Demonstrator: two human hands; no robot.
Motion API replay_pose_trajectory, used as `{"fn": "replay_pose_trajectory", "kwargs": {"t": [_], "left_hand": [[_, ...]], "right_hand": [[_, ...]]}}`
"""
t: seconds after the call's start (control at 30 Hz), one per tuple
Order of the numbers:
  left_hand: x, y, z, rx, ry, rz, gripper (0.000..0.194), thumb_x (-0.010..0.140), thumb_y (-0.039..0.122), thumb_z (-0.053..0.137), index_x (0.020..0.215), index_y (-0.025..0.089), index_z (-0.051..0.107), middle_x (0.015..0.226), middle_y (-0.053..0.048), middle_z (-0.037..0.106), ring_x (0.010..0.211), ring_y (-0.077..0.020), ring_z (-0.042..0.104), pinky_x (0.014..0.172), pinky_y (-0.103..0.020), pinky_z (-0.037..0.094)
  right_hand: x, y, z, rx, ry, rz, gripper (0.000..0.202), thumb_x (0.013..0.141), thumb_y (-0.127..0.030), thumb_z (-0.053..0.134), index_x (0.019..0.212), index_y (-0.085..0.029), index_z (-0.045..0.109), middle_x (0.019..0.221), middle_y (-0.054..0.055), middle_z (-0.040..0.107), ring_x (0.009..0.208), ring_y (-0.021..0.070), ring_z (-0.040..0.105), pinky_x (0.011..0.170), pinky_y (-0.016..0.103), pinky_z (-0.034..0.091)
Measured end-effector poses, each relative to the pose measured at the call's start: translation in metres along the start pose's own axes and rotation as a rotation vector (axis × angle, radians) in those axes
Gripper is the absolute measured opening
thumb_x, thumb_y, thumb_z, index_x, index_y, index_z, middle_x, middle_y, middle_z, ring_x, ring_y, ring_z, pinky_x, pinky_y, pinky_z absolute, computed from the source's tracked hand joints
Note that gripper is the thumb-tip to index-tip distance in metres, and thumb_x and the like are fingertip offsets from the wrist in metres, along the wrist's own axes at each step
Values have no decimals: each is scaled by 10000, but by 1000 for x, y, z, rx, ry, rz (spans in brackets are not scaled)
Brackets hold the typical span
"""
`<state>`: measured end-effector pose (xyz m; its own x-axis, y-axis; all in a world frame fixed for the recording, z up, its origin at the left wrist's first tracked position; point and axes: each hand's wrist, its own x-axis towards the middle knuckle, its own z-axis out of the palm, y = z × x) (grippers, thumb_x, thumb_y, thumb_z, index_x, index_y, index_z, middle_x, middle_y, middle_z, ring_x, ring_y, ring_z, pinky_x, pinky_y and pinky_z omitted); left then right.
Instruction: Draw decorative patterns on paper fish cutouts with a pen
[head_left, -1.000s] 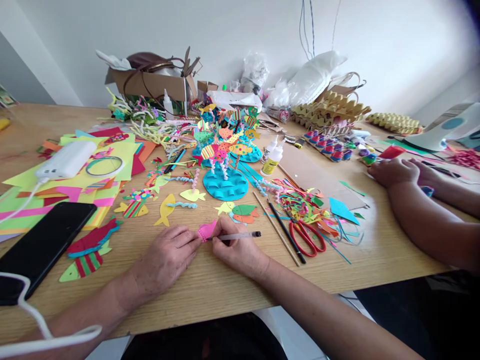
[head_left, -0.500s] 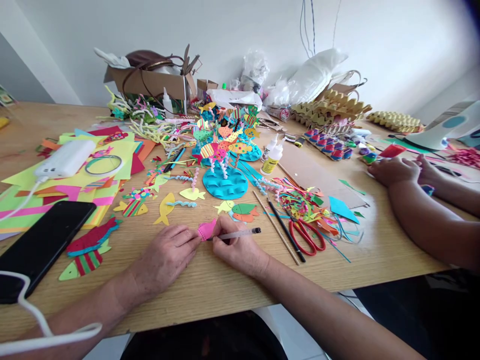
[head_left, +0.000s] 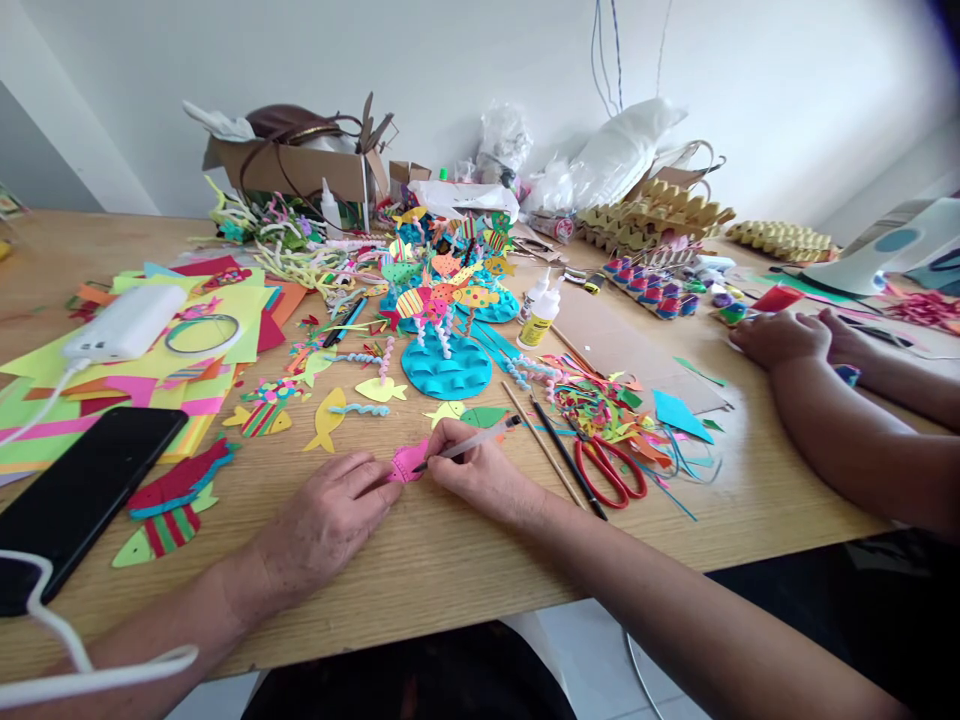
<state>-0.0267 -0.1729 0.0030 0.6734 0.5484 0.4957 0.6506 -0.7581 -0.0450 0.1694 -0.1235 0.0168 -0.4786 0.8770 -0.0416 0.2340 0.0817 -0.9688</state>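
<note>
A small pink paper fish (head_left: pixel 406 462) lies on the wooden table between my hands. My left hand (head_left: pixel 330 505) rests flat on the table, its fingertips on the fish's left end. A pen (head_left: pixel 480 437) is pinched in my right hand (head_left: pixel 476 475), its tip on the right part of the pink fish. Beyond my hands are yellow paper fish (head_left: pixel 325 420), a green fish (head_left: pixel 484 416) and a blue round base (head_left: pixel 446 366) with paper fish on curled stems. Some of the pink fish's right side is hidden by my right fingers.
Red-handled scissors (head_left: pixel 611 470), a black pencil (head_left: pixel 568 458) and paper scraps (head_left: pixel 622 410) lie to the right. Glue bottles (head_left: pixel 538 318) stand behind. At left are a black phone (head_left: pixel 82 500), a white power bank (head_left: pixel 126 318) and coloured sheets. Another person's arms (head_left: pixel 847 420) rest at far right.
My right hand has lifted and turned slightly, and the pen slants more steeply, its tip now showing on the pink fish. The whole view has shifted a little.
</note>
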Motion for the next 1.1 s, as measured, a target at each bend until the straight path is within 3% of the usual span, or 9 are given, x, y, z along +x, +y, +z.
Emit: {"fn": "replay_pose_trajectory", "kwargs": {"t": [0.13,0.4,1.1], "left_hand": [[0,0,-1,20,-6,14,382,973,174,272,1002,129,650,934,-85,643,905,-199,562,782,-321,515],[0,2,-2,0,-33,-12,353,971,172,291,1037,133,635,946,-78,632,925,-195,564,801,-319,520],[0,1,-1,-30,-29,-15,312,951,149,327,1041,136,625,937,-84,623,917,-198,570,791,-329,524]], "right_hand": [[0,0,-2,-4,-51,-25,81,645,-118,518,627,-181,471,574,-53,467,549,84,411,490,191,314],[-3,20,9,-48,67,-191,98,665,-93,486,651,-183,449,588,-52,463,525,73,389,477,184,297],[-5,17,9,-143,38,-216,110,654,-90,481,646,-191,437,576,-54,454,511,77,393,469,186,298]]}}
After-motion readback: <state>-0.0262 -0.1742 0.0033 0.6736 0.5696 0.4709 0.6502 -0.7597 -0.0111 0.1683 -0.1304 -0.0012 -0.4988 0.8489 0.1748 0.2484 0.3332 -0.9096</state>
